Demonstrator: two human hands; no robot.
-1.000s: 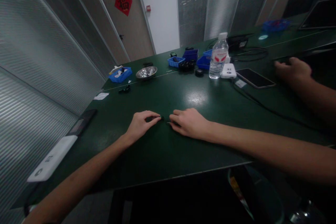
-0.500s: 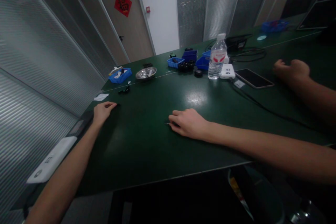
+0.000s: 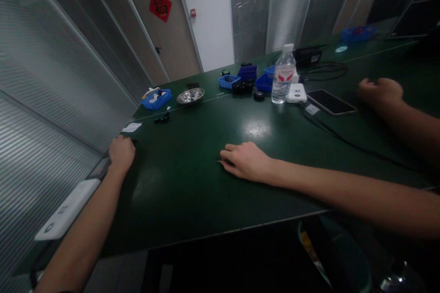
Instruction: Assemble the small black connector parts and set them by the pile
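Observation:
My left hand rests at the left edge of the dark green table, fingers curled under in a loose fist near a white paper scrap; what it holds, if anything, is hidden. My right hand lies knuckles-up in the middle of the table, fingers closed on a thin pin-like object whose tip sticks out to the left.
Further back stand a metal bowl, blue bins, small black parts, a water bottle, a white power bank and a phone. Another person's hand rests at the right. A cable crosses the table.
My left hand has left the small black piece beside my right hand and swung far left to the table's edge, curling into a fist. My right hand has stayed put.

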